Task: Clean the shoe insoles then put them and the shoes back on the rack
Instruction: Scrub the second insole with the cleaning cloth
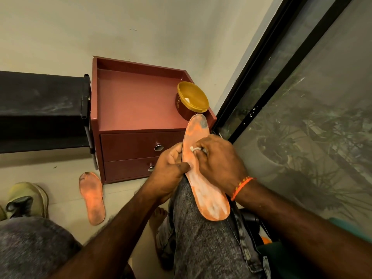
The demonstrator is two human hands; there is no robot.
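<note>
We see the orange insole [203,178] lying along the person's knee [201,238]. The left hand [169,174] pinches its edge, while the right hand [219,164] has its grip closed on a white cloth [194,149] pressed against it. A second insole [92,198] lies on the floor beside a shoe [26,198].

An orange insole [203,174] lies along the person's right knee [201,228]. The left hand [169,174] grips its edge, thumb on top; the right hand [217,160] presses a white cloth [196,149] against it. A second insole [92,198] lies on the floor [66,182] beside a shoe [26,198]. A yellow bowl [192,100] sits on the maroon drawer unit [136,103].
</note>
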